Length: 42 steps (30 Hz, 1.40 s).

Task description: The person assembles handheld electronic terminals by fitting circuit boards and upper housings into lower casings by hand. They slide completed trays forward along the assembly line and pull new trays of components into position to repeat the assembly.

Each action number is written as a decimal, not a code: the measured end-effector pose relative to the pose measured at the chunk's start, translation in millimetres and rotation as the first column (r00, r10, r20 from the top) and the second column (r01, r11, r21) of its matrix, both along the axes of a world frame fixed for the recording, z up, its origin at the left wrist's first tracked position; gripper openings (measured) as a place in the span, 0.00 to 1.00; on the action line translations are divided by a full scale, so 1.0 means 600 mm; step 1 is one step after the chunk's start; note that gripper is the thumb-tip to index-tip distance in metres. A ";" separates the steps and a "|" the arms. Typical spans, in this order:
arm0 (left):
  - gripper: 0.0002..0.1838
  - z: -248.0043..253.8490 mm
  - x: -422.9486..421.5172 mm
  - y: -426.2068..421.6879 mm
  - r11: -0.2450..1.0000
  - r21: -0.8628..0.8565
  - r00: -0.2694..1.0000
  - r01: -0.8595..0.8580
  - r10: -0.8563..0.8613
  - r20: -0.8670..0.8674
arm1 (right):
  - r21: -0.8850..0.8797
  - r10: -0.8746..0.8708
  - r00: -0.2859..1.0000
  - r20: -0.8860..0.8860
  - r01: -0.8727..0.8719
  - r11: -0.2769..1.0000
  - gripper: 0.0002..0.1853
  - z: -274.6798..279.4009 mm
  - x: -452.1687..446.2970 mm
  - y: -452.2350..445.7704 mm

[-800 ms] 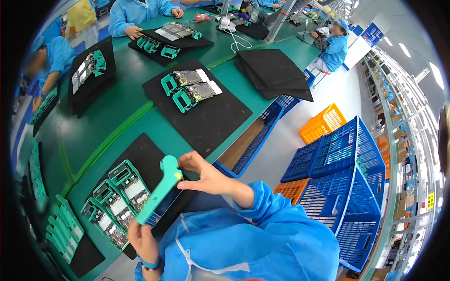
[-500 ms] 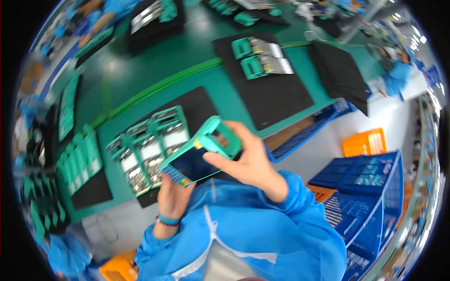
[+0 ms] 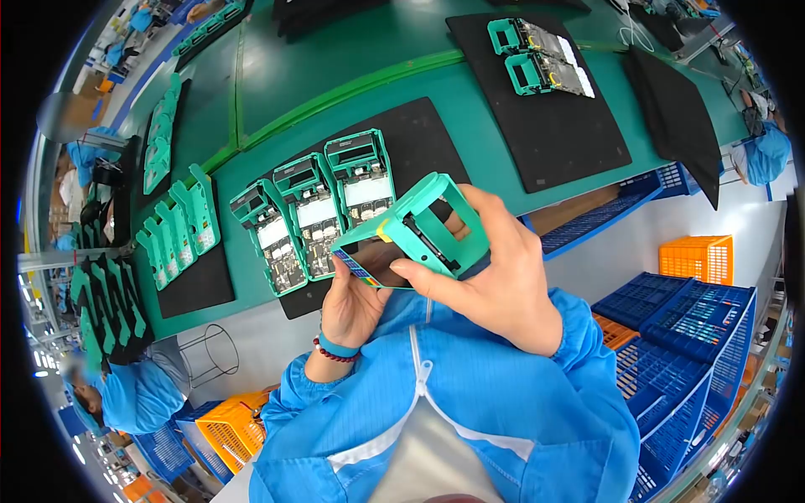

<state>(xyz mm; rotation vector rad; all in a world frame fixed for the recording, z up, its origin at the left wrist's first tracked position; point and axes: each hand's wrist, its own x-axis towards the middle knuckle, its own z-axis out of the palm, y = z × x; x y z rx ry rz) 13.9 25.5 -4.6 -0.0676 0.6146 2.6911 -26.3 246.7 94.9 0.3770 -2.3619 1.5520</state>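
A green handheld payment terminal (image 3: 377, 256) is tilted between my two hands, its dark screen and coloured keys facing up. My right hand (image 3: 499, 281) grips the end with the open, frame-like printer bay, thumb along the screen's edge. At the keypad end, my left hand (image 3: 356, 310) holds the terminal from below, with most of its fingers hidden. Just beyond lie three opened green terminal housings (image 3: 314, 222) in a row, showing circuit boards and white panels.
The housings lie on a black mat (image 3: 428, 134) on the green table (image 3: 335, 80). Another mat holds two opened units (image 3: 545, 63). Green covers (image 3: 180, 226) stand at left. Blue crates (image 3: 679, 335) and an orange crate (image 3: 696, 256) are at right. A co-worker's blue sleeve (image 3: 138, 394) shows at lower left.
The view has shifted, so the table items appear further right and higher. The terminal has been turned in my hands, and its open printer bay now faces me more.
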 end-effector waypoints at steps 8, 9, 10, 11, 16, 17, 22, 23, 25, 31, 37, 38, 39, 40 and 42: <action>0.16 -0.002 0.001 -0.016 0.715 -0.557 0.874 -0.423 0.160 -0.458 | -0.467 0.195 0.935 0.295 -0.036 0.884 0.35 -0.094 -0.043 0.042; 0.16 0.047 -0.001 -0.004 0.491 -0.745 0.873 -0.451 0.072 -0.482 | -0.487 0.151 0.939 0.309 0.020 0.873 0.35 -0.098 -0.042 0.038; 0.18 0.074 -0.016 0.006 0.292 -0.727 0.721 -0.621 -0.152 -0.676 | -0.605 0.267 0.864 0.426 0.053 0.794 0.36 -0.112 -0.038 0.047; 0.20 0.086 -0.033 0.014 0.117 -0.616 0.526 -0.779 -0.413 -0.744 | -0.815 0.513 0.762 0.395 0.033 0.579 0.35 -0.119 -0.038 0.052; 0.29 0.101 -0.041 0.023 -0.005 -0.589 0.465 -0.808 -0.621 -0.632 | -0.648 0.373 0.796 0.476 0.031 0.761 0.27 -0.132 -0.076 0.038; 0.30 0.104 -0.032 0.002 -0.118 -0.560 0.511 -0.820 -0.592 -0.624 | -0.609 0.330 0.854 0.403 -0.019 0.793 0.27 -0.156 -0.088 0.041; 0.37 0.097 -0.016 -0.151 -0.713 -0.462 0.783 -0.528 -0.199 -0.589 | -0.245 0.268 0.823 0.500 -0.162 0.956 0.23 -0.139 -0.124 0.035; 0.39 0.088 -0.014 -0.175 -0.742 -0.493 0.824 -0.455 -0.141 -0.548 | 0.075 0.052 0.893 0.447 -0.095 0.993 0.24 -0.123 -0.122 0.027; 0.39 0.059 -0.001 -0.200 -0.681 -0.612 0.882 -0.402 -0.110 -0.458 | 0.531 -0.114 0.994 -0.003 0.098 0.841 0.29 -0.123 -0.114 0.029; 0.36 0.013 0.009 -0.220 -0.172 -0.924 0.897 -0.341 0.234 -0.375 | 0.463 0.051 0.993 0.111 -0.097 0.881 0.41 -0.096 -0.068 0.034; 0.36 0.035 0.006 -0.314 0.771 -0.601 0.973 0.211 -0.106 0.206 | -0.467 0.416 0.685 0.598 -0.124 0.876 0.38 -0.126 -0.110 0.089; 0.38 0.044 0.012 -0.316 0.799 -0.535 0.959 0.276 -0.194 0.206 | -0.470 0.445 0.652 0.614 -0.151 0.870 0.39 -0.123 -0.113 0.092; 0.42 0.058 0.025 -0.315 0.785 -0.530 0.946 0.321 -0.239 0.219 | -0.479 0.475 0.618 0.626 -0.175 0.860 0.39 -0.113 -0.116 0.088; 0.43 0.051 0.037 -0.321 0.780 -0.533 0.944 0.328 -0.248 0.219 | -0.504 0.499 0.618 0.607 -0.186 0.843 0.39 -0.107 -0.125 0.077; 0.44 0.031 0.059 -0.330 0.808 -0.517 0.959 0.281 -0.216 0.184 | -0.553 0.545 0.613 0.572 -0.203 0.808 0.39 -0.102 -0.142 0.056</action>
